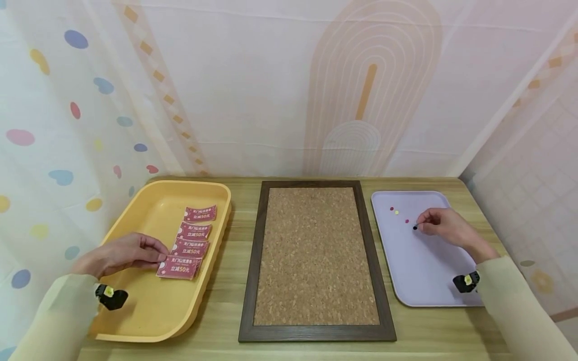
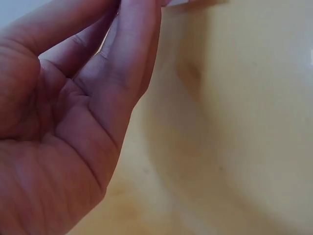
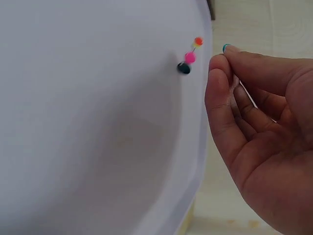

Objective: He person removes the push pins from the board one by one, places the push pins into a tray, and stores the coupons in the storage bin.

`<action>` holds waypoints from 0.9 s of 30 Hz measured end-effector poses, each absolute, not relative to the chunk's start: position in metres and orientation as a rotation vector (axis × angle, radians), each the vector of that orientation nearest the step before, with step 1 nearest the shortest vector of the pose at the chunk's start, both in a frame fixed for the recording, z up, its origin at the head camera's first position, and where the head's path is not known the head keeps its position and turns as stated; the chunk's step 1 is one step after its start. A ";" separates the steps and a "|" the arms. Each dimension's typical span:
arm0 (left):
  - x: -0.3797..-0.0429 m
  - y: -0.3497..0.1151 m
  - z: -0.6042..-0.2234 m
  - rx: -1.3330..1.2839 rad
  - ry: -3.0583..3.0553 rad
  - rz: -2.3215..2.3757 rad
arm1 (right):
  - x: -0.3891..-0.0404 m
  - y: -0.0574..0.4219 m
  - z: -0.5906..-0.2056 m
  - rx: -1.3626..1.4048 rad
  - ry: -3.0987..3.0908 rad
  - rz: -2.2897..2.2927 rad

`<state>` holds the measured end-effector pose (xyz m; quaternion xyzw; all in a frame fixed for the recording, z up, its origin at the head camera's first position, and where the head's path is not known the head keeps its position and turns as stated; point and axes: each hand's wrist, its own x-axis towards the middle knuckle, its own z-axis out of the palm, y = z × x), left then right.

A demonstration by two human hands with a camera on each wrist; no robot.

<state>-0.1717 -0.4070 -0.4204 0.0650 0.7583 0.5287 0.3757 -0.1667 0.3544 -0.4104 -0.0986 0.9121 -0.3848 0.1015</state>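
Wooden surface point(image 1: 226, 321) holds a cork board point(image 1: 317, 255) between two trays: the left hand point(image 1: 119, 255) pinches the nearest red coupon point(image 1: 178, 267) in the yellow tray point(image 1: 149, 311), while the right hand point(image 1: 444, 228) pinches a small pin point(image 3: 226, 47) just beside the black pin point(image 1: 415, 227) on the purple tray point(image 1: 424, 281).

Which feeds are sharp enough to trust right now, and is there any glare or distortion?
Head view: even, soft light, no glare, sharp on the cork board; wide-angle bending toward the edges. Left wrist view: left hand fills the frame, soft. Right wrist view: pins slightly blurred, purple tray washed pale.
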 end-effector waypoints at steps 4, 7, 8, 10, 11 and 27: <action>-0.171 -0.413 -0.427 0.151 1.942 1.345 | -0.170 0.360 -0.416 -0.281 2.653 -1.118; -0.169 -0.417 -0.430 0.145 1.941 1.347 | -0.173 0.363 -0.420 -0.268 2.623 -1.098; -0.169 -0.417 -0.430 0.141 1.942 1.348 | -0.174 0.364 -0.422 -0.267 2.614 -1.094; -0.167 -0.417 -0.431 0.135 1.943 1.347 | -0.175 0.366 -0.424 -0.262 2.595 -1.095; -0.167 -0.417 -0.431 0.132 1.942 1.347 | -0.175 0.367 -0.425 -0.259 2.587 -1.097; -0.163 -0.417 -0.413 0.116 2.057 1.217 | -0.172 0.371 -0.424 -0.314 2.569 -1.061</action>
